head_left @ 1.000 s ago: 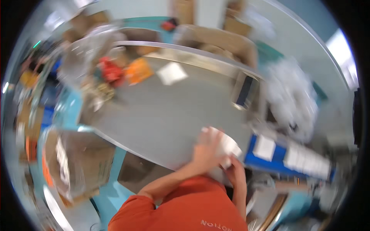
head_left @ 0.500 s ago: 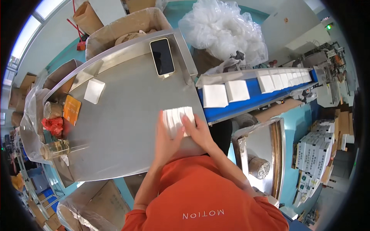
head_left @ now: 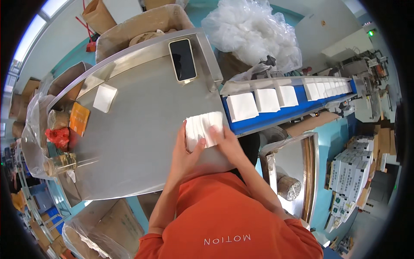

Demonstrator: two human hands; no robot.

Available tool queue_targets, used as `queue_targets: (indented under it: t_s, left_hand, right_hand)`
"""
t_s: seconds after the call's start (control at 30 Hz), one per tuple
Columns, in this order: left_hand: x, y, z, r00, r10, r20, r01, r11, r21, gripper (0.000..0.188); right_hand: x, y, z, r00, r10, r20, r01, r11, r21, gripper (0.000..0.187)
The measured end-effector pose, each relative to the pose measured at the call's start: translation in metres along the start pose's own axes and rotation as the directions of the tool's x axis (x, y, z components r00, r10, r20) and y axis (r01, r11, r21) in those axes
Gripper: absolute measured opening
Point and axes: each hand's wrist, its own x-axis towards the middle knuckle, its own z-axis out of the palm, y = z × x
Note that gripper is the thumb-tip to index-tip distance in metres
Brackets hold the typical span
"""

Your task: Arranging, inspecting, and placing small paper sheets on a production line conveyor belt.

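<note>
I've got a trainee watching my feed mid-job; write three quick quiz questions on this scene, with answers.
1. Multiple choice: what colour is the conveyor belt carrying the white pieces? A) green B) blue C) yellow
2. True or false: the phone lies on the metal table.
3. Fill in: the white bundle is held between ____ and ____.

Key: 1. B. 2. True. 3. The left hand; the right hand.

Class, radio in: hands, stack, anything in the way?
Left hand and right hand hold white stack. Stack over grey table. No obstruction seen; phone lies farther back, blue belt at right.
</note>
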Motion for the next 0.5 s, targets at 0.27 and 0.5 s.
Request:
queue_targets:
  t_s: [0.27,0.5]
  left_hand:
    - [-0.001,0.002,-0.003,0.995,0.059,-0.081,-0.053,0.995,0.079,0.090]
    - [-0.002,0.017,0.001,0.993,0.088,-0.079,-0.071,0.979,0.193,0.086]
  right_hand:
    - [-0.008,0.009,-0.005,0.878,0.201,0.435,-0.410,0.784,0.466,0.039]
    - [-0.003,0.003,-0.003,0.916,0.063,0.396,-0.203,0.924,0.323,0.035]
